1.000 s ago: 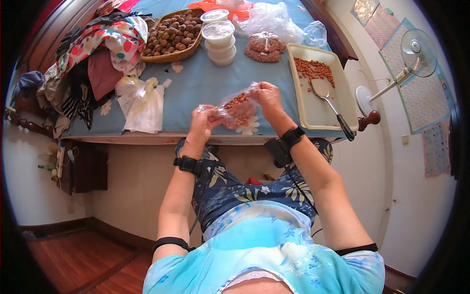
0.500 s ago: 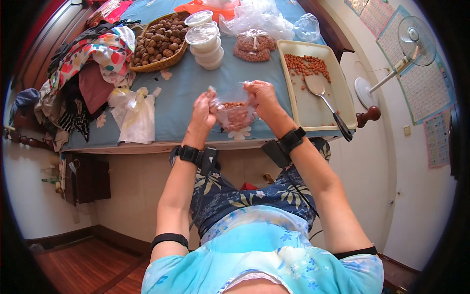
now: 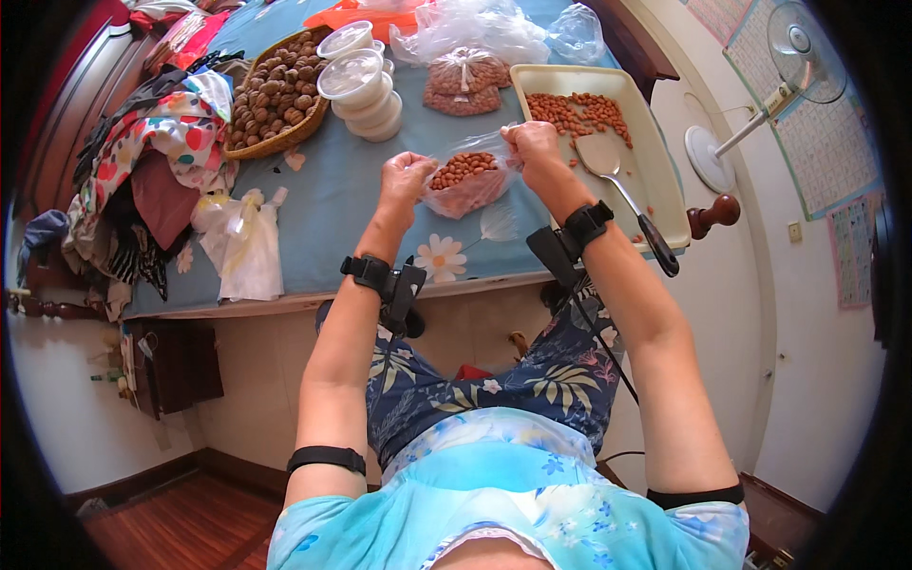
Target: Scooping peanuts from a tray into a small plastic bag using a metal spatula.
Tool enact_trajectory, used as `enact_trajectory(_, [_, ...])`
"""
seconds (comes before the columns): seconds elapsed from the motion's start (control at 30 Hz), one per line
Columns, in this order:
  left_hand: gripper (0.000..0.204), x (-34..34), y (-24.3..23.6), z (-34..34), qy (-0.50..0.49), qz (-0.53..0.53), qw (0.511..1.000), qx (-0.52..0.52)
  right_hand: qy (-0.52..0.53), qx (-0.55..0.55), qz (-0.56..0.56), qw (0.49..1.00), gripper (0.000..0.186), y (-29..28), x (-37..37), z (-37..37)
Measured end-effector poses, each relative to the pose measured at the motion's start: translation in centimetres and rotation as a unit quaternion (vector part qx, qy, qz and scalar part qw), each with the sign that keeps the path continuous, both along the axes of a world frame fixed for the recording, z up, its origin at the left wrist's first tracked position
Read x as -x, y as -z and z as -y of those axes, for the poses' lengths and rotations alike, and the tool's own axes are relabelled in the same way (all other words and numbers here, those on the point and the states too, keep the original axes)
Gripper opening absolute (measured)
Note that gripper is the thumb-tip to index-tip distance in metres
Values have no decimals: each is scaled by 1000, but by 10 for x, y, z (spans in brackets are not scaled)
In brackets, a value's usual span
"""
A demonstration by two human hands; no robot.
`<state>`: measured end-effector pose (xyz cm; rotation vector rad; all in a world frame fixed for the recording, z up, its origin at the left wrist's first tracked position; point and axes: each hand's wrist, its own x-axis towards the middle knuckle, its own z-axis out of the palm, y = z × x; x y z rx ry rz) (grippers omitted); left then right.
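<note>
- My left hand (image 3: 407, 177) is raised over the blue flowered tabletop (image 3: 323, 204), its grip pinched shut on the left edge of a clear plastic bag of peanuts (image 3: 463, 180).
- My right hand (image 3: 532, 147) is pinched the same way on the bag's right edge, so the bag hangs stretched between both hands, just above the cloth.
- The bag sits near the front middle of the tabletop; reddish-brown peanuts fill its lower part.
- Just right of my right hand lies a cream rectangular tray (image 3: 660, 180) with loose peanuts (image 3: 579, 111) heaped at its far end.
- A metal scoop with a black handle (image 3: 627, 195) lies slantwise in the tray, its handle sticking out past the near rim.
- Beyond the bag rests a second, tied bag of peanuts (image 3: 465, 84), with crumpled clear plastic bags (image 3: 489, 28) behind it.
- Left of that stands a stack of white lidded tubs (image 3: 359, 81).
- Farther left, a woven basket of walnuts (image 3: 275, 95) touches the stack.
- A heap of colourful clothes (image 3: 161, 161) covers the tabletop's left end, with crumpled white plastic bags (image 3: 242, 242) lying beside it.
- Both my wrists carry black bands; a standing fan (image 3: 760, 90) is by the wall on my right.
</note>
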<state>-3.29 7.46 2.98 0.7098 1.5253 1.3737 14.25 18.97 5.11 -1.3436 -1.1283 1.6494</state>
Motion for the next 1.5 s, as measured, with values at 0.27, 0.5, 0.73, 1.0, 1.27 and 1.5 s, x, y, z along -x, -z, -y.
enact_trajectory(0.27, [18, 8, 14, -9, -13, 173, 985, -4, -6, -207, 301, 931, 20, -21, 1, 4])
enact_trajectory(0.5, [11, 15, 23, -10, -29, 222, 975, 11, -270, -573, 376, 677, 14, -27, 10, 57])
enact_trajectory(0.73, [14, 31, 34, -4, 69, 284, 956, -36, -242, -526, 488, 653, 17, -15, -21, 38])
enact_trajectory(1.0, [59, -8, -6, 38, -45, 91, 994, -51, -133, -528, 411, 731, 27, -39, -134, 35])
enact_trajectory(1.27, [68, -26, -15, 70, -5, -37, 993, -116, -243, -271, 504, 783, 48, -16, -225, 37])
enact_trajectory(1.5, [50, -35, -7, 77, 37, -132, 982, -129, -262, -117, 360, 887, 27, -43, -243, 27])
